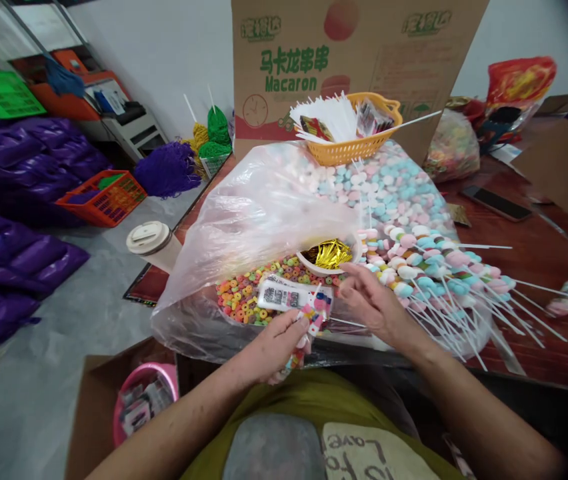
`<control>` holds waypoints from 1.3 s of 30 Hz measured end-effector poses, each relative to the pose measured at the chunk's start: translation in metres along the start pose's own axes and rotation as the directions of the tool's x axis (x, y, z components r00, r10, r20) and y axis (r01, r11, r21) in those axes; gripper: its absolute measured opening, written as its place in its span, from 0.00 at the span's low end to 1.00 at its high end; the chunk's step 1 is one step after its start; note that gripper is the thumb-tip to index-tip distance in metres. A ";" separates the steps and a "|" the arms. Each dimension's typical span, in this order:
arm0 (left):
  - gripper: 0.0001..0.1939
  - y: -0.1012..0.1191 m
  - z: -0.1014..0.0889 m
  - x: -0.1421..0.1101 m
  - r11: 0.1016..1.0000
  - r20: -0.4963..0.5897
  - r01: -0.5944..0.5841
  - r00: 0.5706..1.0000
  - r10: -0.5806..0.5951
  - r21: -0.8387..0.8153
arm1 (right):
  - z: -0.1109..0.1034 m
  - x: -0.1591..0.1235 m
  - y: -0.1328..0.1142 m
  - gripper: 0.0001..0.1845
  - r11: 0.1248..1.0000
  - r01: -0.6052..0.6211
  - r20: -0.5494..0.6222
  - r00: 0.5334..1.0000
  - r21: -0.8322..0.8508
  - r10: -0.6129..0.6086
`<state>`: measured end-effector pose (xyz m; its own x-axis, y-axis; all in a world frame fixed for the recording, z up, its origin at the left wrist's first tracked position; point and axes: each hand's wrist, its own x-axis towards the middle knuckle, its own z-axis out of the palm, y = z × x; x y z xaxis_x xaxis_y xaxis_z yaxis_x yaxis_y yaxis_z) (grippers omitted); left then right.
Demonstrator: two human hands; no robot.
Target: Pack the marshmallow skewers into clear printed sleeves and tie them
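My left hand [283,341] is closed around a small clear printed plastic bag [317,308] with colourful sweets inside, just above the table's front edge. The bag's lower part is mostly hidden by my fingers. Beyond it lie white printed packets [280,295] on loose ring-shaped cereal [243,293]. My right hand [371,303] hovers at the near rim of a white bowl [359,252] of gold twist ties [333,254]; its fingers are bent and slightly apart, with nothing visible in them. To its right is a heap of marshmallow skewers [429,257] on white sticks.
A clear plastic sheet [244,200] covers loose pastel marshmallows [394,187]. Behind them stand a yellow basket [344,152] of sticks and packets and a cardboard box [289,100]. A lidded cup [153,243] stands left, a phone [497,202] right. Below left is a pink tub [174,377].
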<state>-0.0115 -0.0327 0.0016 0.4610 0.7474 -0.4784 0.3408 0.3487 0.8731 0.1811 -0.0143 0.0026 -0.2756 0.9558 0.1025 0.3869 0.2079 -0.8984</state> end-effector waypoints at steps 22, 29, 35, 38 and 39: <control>0.12 0.011 -0.025 0.011 0.979 0.356 -0.091 0.934 0.020 0.185 | 0.017 -0.015 -0.010 0.18 0.313 0.673 0.410 0.688 -0.670 -0.599; 0.09 0.024 -0.027 0.008 0.761 0.501 -0.282 0.863 -0.064 0.584 | 0.034 -0.025 -0.001 0.12 0.499 0.656 0.539 0.753 -0.566 -0.378; 0.07 0.005 -0.031 -0.004 -0.039 0.445 -0.497 0.736 0.510 0.867 | 0.045 -0.019 -0.016 0.17 0.951 -0.308 0.541 0.793 -0.036 0.278; 0.10 -0.009 -0.029 -0.004 0.110 0.287 -0.516 0.626 0.725 0.849 | 0.021 0.008 -0.026 0.15 0.945 -0.322 0.588 0.755 -0.053 0.290; 0.11 -0.013 -0.028 -0.002 0.266 0.157 -0.518 0.636 0.756 0.813 | 0.010 0.023 -0.029 0.14 0.954 -0.280 0.544 0.788 -0.103 0.290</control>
<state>-0.0394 -0.0229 -0.0062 0.6792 0.6498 0.3412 0.5184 -0.7538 0.4038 0.1545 -0.0004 0.0265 -0.5835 0.6998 -0.4119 0.5374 -0.0475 -0.8420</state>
